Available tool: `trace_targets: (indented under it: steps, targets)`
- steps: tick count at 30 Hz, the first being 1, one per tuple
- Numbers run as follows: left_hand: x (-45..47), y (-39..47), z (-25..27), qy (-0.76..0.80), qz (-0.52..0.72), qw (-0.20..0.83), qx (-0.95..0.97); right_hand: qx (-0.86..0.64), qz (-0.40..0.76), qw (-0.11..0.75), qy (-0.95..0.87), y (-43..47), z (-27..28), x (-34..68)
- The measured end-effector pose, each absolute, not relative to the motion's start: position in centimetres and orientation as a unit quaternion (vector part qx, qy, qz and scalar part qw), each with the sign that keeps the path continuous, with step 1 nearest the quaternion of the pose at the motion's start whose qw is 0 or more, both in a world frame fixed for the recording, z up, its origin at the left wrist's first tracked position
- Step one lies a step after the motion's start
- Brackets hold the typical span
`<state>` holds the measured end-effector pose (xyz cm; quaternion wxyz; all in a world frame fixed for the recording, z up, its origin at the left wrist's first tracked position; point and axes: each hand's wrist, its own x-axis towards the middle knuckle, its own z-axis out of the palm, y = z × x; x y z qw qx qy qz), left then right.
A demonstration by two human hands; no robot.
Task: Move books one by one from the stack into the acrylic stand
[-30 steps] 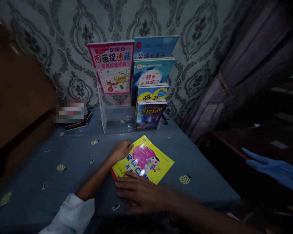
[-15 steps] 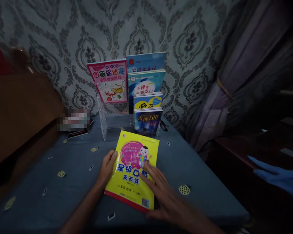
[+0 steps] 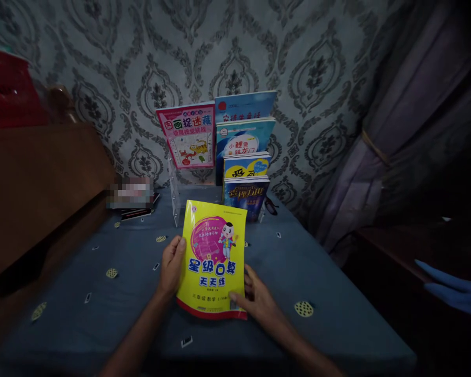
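Note:
Between my hands is a yellow workbook (image 3: pixel 215 251) with a red bottom edge, a pink circle and a cartoon child on its cover. My left hand (image 3: pixel 171 266) grips its left edge, thumb on the front. On the lower right edge my right hand (image 3: pixel 255 293) is closed, its thumb over the cover and fingers behind. Beyond it stands a clear stepped rack (image 3: pixel 174 196). A pink picture book (image 3: pixel 190 135) leans on its left side. Several books rise in tiers on the right, with a dark blue book (image 3: pixel 245 198) in front.
A small stack of books (image 3: pixel 135 196), partly blurred, lies to the left by a brown box (image 3: pixel 43 188). Dark glasses (image 3: pixel 271 206) rest right of the rack. A blue glove (image 3: pixel 455 288) shows at far right, beside the cloth-covered table (image 3: pixel 133 309).
My right hand has moved from lying over the cover to gripping the workbook's lower right edge. The workbook has turned more upright. The view has shifted slightly left.

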<state>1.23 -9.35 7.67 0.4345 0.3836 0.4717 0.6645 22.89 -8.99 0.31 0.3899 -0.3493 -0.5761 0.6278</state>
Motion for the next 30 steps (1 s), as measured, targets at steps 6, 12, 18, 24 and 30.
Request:
trace_targets:
  steps: [6,12,18,24,30]
  targets:
    - [0.0,-10.2,8.4,0.473,0.675,0.379,0.42,-0.284,0.699,0.33,-0.567,-8.6,2.9,22.9]
    - [-0.8,-11.1,10.0,0.477,0.705,0.196,0.488,-0.281,0.625,0.403,-0.606,-8.9,5.4,22.7]
    - [-1.3,-10.7,10.4,0.441,0.754,0.198,0.446,-0.261,0.373,0.458,-0.764,-9.1,8.1,22.7]
    - [-0.6,-11.6,4.7,0.543,0.656,0.291,0.436,-0.346,0.378,0.389,-0.765,-8.9,2.7,23.3]
    - [-1.2,-12.1,2.3,0.522,0.599,0.421,0.437,-0.351,0.435,0.362,-0.746,-7.2,1.1,23.8]
